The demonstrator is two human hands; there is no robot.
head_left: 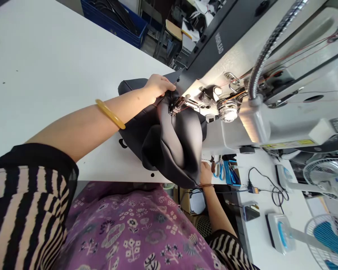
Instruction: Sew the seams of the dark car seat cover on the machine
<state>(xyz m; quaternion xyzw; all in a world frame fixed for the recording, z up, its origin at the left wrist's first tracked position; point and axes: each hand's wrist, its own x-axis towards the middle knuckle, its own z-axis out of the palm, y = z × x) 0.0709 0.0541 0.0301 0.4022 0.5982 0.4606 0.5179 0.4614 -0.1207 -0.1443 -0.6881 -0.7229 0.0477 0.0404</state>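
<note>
A bulky, smooth black fabric piece (169,146) lies folded and bunched under the head of a sewing machine (225,71). My left hand (159,88) grips this fabric just left of the presser foot (174,108), with the fingers closed on it. Light from the machine's lamp (252,122) falls on the fabric's right part. At the fabric's lower right edge is my right hand (205,173), against the cloth. Its fingers are mostly hidden behind the fabric, so their grip does not show.
Right of my right hand are blue-handled scissors (222,170) and a blue box (232,174) of tools. A phone (250,211), cables and two fans (281,228) stand on a side table. Beyond the white worktable (59,56) sits a blue crate (115,22).
</note>
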